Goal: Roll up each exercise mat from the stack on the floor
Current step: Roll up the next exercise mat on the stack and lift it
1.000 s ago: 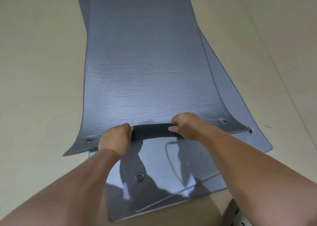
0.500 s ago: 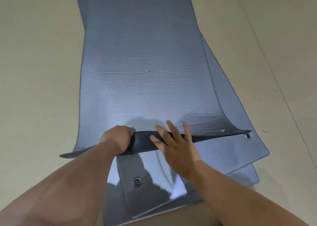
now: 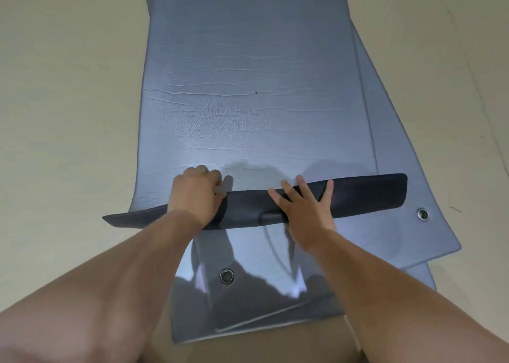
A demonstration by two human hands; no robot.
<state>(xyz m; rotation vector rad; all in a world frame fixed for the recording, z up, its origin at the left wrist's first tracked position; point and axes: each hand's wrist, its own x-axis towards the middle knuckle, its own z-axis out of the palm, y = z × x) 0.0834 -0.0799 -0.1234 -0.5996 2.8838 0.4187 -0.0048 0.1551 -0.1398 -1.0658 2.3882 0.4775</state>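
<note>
Pale beige floor (image 3: 60,92) all around, smooth and bare, under a stack of flat blue-grey foam exercise mats (image 3: 399,241).

Nearest, at the bottom edge: two bare forearms reaching forward. Just past them, shiny lower mats fanned out a little, corners not lined up. Round metal ring (image 3: 227,276) set in one lower mat, between the arms. Second metal ring (image 3: 422,214) off to the right, near a mat corner.

Next, top blue-grey mat (image 3: 248,101) with its near end folded up and over into a dark strip (image 3: 366,197) running left to right. Dark underside of the strip facing up. Left tip of the strip sticking out over the floor.

Left hand (image 3: 197,194) closed tight on the strip, fingers (image 3: 205,171) curled over its far edge and clamped on it. Right hand (image 3: 305,208) lying flat on top of the strip, fingers (image 3: 301,185) spread apart and pressing down, not gripping. Hands near each other, not touching.

Farther on, rest of the top mat lying flat on the stack, with thin wrinkle lines across it and one tiny dark dot. Far end stretching away out of sight at the top. Edge of another mat peeking out along the right side.
</note>
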